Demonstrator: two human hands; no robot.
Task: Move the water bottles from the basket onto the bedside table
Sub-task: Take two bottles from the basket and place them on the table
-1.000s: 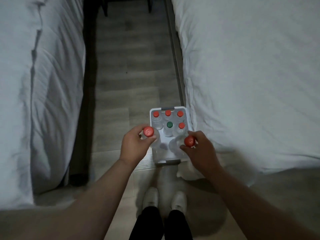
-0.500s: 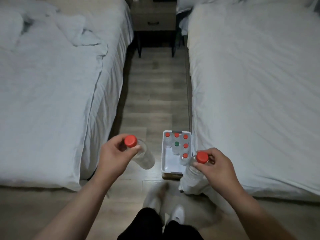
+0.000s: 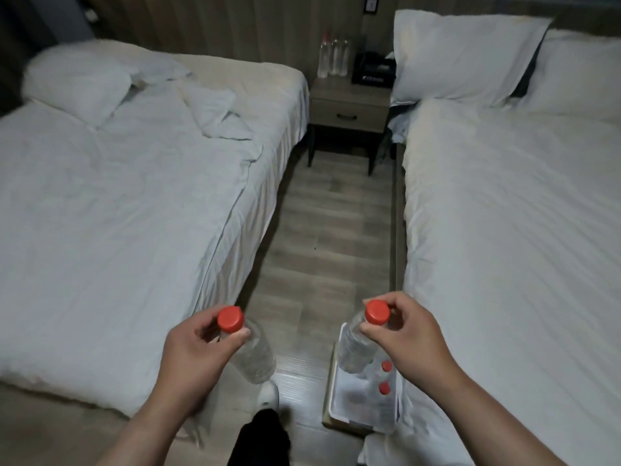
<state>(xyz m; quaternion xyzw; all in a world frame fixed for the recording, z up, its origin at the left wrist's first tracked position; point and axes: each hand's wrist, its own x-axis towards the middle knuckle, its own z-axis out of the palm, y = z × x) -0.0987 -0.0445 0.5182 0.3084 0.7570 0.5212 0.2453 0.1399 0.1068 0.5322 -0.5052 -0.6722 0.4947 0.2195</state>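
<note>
My left hand point(image 3: 195, 354) grips a clear water bottle point(image 3: 255, 354) just under its red cap, the body hanging down to the right. In my right hand point(image 3: 408, 334) is a second red-capped bottle point(image 3: 356, 348), held by the neck above the white basket point(image 3: 336, 403). The basket stands on the floor against the right bed, with at least two red-capped bottles point(image 3: 384, 386) showing inside; my right forearm hides part of it. The wooden bedside table point(image 3: 349, 104) is far ahead between the two beds. Three clear bottles point(image 3: 333, 58) stand at its back.
A white bed point(image 3: 134, 203) lies on the left and another bed point(image 3: 510, 237) on the right, with a narrow wooden floor aisle point(image 3: 329, 230) between them. A black box point(image 3: 373, 70) sits on the table's right side. My shoe point(image 3: 268, 396) is below the left bottle.
Both hands have lifted their bottles out of the basket and up. My view has tilted up, so the bedside table and pillows have come into sight and the basket has dropped low.
</note>
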